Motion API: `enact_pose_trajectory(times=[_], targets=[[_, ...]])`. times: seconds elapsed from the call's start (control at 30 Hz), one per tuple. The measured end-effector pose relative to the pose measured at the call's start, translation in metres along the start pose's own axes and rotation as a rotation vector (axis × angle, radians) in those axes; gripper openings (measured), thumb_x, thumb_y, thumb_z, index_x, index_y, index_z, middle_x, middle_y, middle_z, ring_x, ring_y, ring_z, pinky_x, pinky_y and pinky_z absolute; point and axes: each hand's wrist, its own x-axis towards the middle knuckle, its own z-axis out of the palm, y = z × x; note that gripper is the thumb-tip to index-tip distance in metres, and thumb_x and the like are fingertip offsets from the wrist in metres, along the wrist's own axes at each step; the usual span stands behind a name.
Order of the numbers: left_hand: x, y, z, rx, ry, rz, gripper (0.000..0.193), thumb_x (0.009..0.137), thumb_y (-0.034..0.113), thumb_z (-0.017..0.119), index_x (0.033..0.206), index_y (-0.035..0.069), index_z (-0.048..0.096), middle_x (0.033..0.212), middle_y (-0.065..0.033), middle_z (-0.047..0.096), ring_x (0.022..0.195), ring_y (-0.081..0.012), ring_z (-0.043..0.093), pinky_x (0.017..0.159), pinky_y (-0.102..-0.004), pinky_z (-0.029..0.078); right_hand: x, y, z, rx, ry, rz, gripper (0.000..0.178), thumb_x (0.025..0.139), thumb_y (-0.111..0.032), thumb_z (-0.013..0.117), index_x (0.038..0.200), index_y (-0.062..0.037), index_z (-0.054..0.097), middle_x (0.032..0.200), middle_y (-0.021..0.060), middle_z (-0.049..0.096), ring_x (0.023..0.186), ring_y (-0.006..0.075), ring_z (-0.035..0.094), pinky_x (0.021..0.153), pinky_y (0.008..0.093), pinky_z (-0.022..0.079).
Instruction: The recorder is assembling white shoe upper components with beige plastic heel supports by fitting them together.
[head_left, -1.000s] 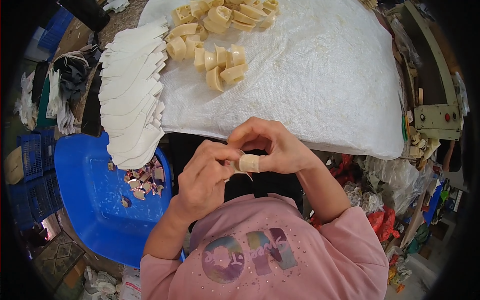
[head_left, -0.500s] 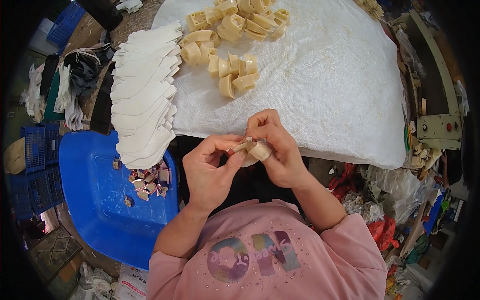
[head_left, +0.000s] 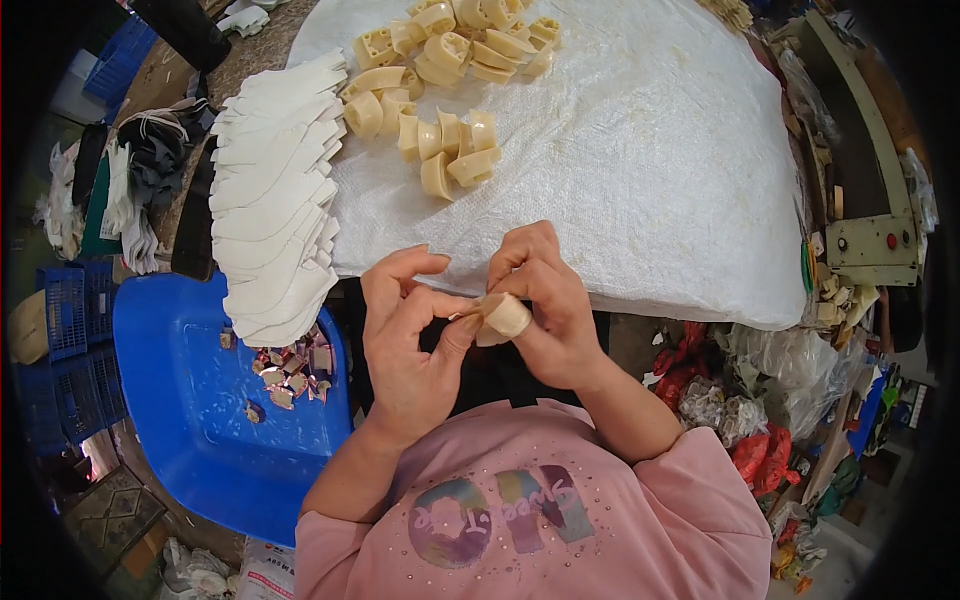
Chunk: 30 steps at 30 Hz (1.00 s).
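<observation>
A beige curved plastic piece (head_left: 508, 316), shaped like a shoe heel, is held between my hands just off the near edge of the white-covered work surface. My right hand (head_left: 548, 318) is closed round its right side, thumb beneath and bent fingers above. My left hand (head_left: 412, 335) pinches its left edge between thumb and forefinger, with another finger raised. The fingers hide part of the piece. Ahead lie several more beige curved pieces (head_left: 435, 172) in a loose pile. To the left, white cut sheets (head_left: 270, 190) overlap in a long fanned stack.
A blue plastic basin (head_left: 215, 400) at my left holds small purplish and beige pieces (head_left: 290, 372). White woven sacking (head_left: 640, 170) covers the work surface. Blue crates (head_left: 75, 330) stand at far left. Plastic bags (head_left: 790, 365) and a metal frame with a red button (head_left: 875, 243) are at right.
My left hand has opened its upper fingers and lifted one, still pinching the piece. A dark red bit seen at its fingertips earlier no longer shows. The view has shifted slightly.
</observation>
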Motion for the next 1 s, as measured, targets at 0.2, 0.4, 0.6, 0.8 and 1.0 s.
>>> enact_pose_trajectory(times=[0.2, 0.4, 0.6, 0.8, 1.0], targets=[[0.005, -0.009, -0.006, -0.120, -0.025, 0.082, 0.013, 0.077, 0.014, 0.072, 0.080, 0.005, 0.064, 0.105, -0.0106, 0.051, 0.101, -0.0233, 0.047, 0.079, -0.0307, 0.040, 0.006, 0.003, -0.024, 0.541, 0.019, 0.368, 0.042, 0.077, -0.025, 0.071, 0.110, -0.0028, 0.058, 0.104, 0.0092, 0.057, 0.101, 0.0167, 0.053, 0.086, 0.0327, 0.042], [-0.001, -0.008, -0.006, -0.263, -0.107, 0.169, 0.024, 0.077, 0.011, 0.069, 0.101, 0.010, 0.067, 0.113, -0.0104, 0.052, 0.099, -0.0233, 0.048, 0.075, -0.0312, 0.041, 0.003, 0.006, -0.026, 0.356, -0.165, 0.226, 0.043, 0.070, -0.011, 0.075, 0.109, -0.0036, 0.058, 0.097, 0.0054, 0.063, 0.086, 0.0168, 0.061, 0.079, 0.0304, 0.047], [0.001, 0.004, -0.001, -0.819, -0.428, -0.423, 0.067, 0.096, 0.036, 0.042, 0.142, -0.003, 0.016, 0.119, -0.0131, 0.047, 0.098, -0.0139, 0.049, 0.081, -0.0260, 0.041, 0.006, -0.010, -0.022, 0.097, -0.222, 0.130, 0.045, 0.067, -0.012, 0.077, 0.108, -0.0058, 0.059, 0.096, 0.0065, 0.063, 0.081, 0.0212, 0.059, 0.073, 0.0309, 0.048], [-0.009, -0.005, 0.010, -0.764, -0.231, -0.439, 0.061, 0.091, 0.037, 0.043, 0.135, -0.002, 0.024, 0.109, -0.0082, 0.046, 0.092, -0.0120, 0.048, 0.077, -0.0252, 0.042, -0.001, -0.003, 0.005, -0.006, 0.005, -0.071, 0.034, 0.076, -0.012, 0.071, 0.108, -0.0068, 0.059, 0.099, 0.0075, 0.056, 0.088, 0.0185, 0.054, 0.068, 0.0312, 0.049], [-0.010, 0.003, 0.017, -0.832, -0.241, -0.282, 0.066, 0.096, 0.049, 0.027, 0.136, -0.002, 0.019, 0.108, -0.0120, 0.045, 0.077, -0.0111, 0.050, 0.064, -0.0237, 0.042, 0.011, -0.008, 0.000, 0.794, -0.211, 0.558, 0.015, 0.089, -0.012, 0.054, 0.101, -0.0040, 0.057, 0.103, 0.0083, 0.054, 0.068, 0.0113, 0.058, 0.041, 0.0180, 0.048]])
